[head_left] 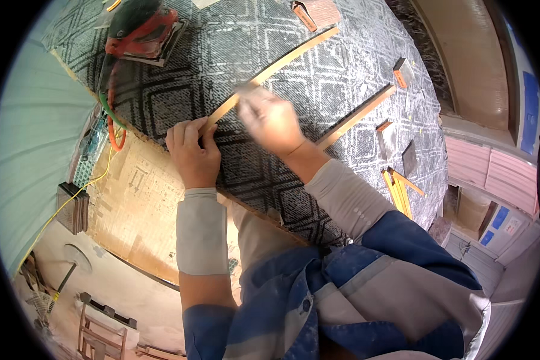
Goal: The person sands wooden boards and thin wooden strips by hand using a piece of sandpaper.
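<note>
A long, thin wooden strip [294, 55] lies slantwise on the grey patterned carpet-like cover [180, 102] of the work surface. At its near end my left hand [195, 150] is closed on the strip, thumb on one side and fingers on the other. My right hand [269, 123] is at the strip's middle, fingers curled and smeared by motion. A blurred greyish patch shows at those fingertips; what they hold cannot be made out. To the right, a second wooden strip [357, 117] lies roughly parallel, its near end hidden behind my right forearm.
A red and black power sander [141, 33] with a hose [115, 135] rests far left. Small sanding blocks [403, 73] and a dark flat pad [409, 158] lie at right, near a yellow folding rule [398, 192]. Cardboard [138, 198] spreads left of my body.
</note>
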Demonstrator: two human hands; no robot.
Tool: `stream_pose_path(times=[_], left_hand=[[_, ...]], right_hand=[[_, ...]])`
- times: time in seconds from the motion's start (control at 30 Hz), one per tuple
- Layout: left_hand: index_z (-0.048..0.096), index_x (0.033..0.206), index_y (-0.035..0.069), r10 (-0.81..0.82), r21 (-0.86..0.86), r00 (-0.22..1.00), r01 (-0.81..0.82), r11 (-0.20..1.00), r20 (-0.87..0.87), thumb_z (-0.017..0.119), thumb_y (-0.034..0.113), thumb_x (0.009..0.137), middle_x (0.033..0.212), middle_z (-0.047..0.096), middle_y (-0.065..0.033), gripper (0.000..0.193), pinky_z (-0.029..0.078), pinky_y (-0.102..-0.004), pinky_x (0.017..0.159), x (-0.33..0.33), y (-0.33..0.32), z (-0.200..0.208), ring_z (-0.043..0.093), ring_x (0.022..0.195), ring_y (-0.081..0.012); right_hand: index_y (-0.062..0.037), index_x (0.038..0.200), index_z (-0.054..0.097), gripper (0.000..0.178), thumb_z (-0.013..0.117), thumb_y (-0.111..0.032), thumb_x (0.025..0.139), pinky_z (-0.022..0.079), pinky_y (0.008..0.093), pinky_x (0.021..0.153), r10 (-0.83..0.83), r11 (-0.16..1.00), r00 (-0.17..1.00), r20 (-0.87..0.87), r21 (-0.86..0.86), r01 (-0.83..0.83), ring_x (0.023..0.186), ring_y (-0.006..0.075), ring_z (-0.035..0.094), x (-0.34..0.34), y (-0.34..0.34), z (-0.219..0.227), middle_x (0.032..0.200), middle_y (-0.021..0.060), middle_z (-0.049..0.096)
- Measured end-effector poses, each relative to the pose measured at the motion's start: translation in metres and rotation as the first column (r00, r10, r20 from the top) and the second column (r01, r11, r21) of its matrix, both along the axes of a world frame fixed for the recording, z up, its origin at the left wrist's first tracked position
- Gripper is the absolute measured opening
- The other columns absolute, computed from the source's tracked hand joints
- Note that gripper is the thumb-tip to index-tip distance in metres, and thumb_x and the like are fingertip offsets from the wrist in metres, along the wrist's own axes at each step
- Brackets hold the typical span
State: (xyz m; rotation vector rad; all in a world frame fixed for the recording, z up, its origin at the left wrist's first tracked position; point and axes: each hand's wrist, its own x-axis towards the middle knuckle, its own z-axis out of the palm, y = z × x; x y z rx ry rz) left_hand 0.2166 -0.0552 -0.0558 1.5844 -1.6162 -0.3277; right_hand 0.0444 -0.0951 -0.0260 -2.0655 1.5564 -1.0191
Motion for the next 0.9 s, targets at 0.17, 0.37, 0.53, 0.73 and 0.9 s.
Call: stream_pose_path(times=[0.17, 0.37, 0.53, 0.73, 0.9], left_hand=[[0.071, 0.098, 0.009, 0.008, -0.008, 1.0, -0.008, 1.0, 0.006, 0.078, 0.008, 0.085, 0.094, 0.065, -0.0051, 0.015, 0.048, -0.04, 0.084, 0.0, 0.0, -0.001, 0.059, 0.092, -0.0285], [0.07, 0.097, 0.007, -0.002, -0.034, 1.0, 0.002, 0.999, 0.018, 0.078, 0.006, 0.084, 0.093, 0.065, -0.0063, 0.015, 0.048, -0.0402, 0.082, 0.002, 0.0, 0.0, 0.059, 0.09, -0.0294], [0.07, 0.097, 0.006, 0.005, -0.023, 1.0, -0.005, 1.0, 0.014, 0.078, 0.006, 0.084, 0.092, 0.065, -0.0065, 0.015, 0.048, -0.0405, 0.082, 0.0, -0.001, 0.0, 0.058, 0.089, -0.0292], [0.07, 0.097, 0.006, -0.004, -0.009, 1.0, 0.004, 1.0, 0.011, 0.078, 0.006, 0.085, 0.094, 0.065, -0.0073, 0.015, 0.048, -0.0407, 0.081, 0.001, 0.0, 0.003, 0.059, 0.09, -0.0298], [0.07, 0.098, 0.009, -0.003, -0.018, 1.0, 0.003, 1.0, -0.001, 0.078, 0.006, 0.084, 0.094, 0.065, -0.0054, 0.016, 0.047, -0.0407, 0.083, 0.001, -0.002, -0.003, 0.059, 0.092, -0.0293]], right_hand=[[-0.0023, 0.112, 0.074, 0.024, 0.066, -0.007, 0.09, 0.059, 0.0354, 0.064, -0.011, 0.991, 0.998, 0.056, 0.132, 0.003, 0.071, 0.0273, 0.071, 0.002, 0.003, 0.005, 0.095, 0.0127, 0.071], [-0.0008, 0.109, 0.074, 0.021, 0.067, -0.006, 0.089, 0.058, 0.0342, 0.064, 0.046, 0.992, 0.994, 0.096, 0.111, -0.056, 0.071, 0.026, 0.071, 0.012, 0.006, 0.004, 0.096, 0.0135, 0.072], [-0.002, 0.111, 0.074, 0.022, 0.068, -0.007, 0.09, 0.057, 0.0325, 0.064, 0.053, 0.991, 0.988, 0.146, 0.118, -0.071, 0.07, 0.024, 0.07, 0.012, 0.006, -0.003, 0.097, 0.0137, 0.072], [0.0006, 0.11, 0.075, 0.021, 0.068, -0.006, 0.091, 0.054, 0.0298, 0.058, -0.081, 0.986, 0.989, 0.126, 0.156, 0.061, 0.063, 0.0183, 0.065, -0.007, -0.007, 0.003, 0.09, 0.0121, 0.071], [-0.0045, 0.112, 0.076, 0.023, 0.07, -0.005, 0.09, 0.056, 0.03, 0.065, 0.134, 0.975, 0.981, 0.141, 0.16, -0.156, 0.073, 0.0184, 0.067, 0.014, 0.013, -0.001, 0.095, 0.0108, 0.072]])
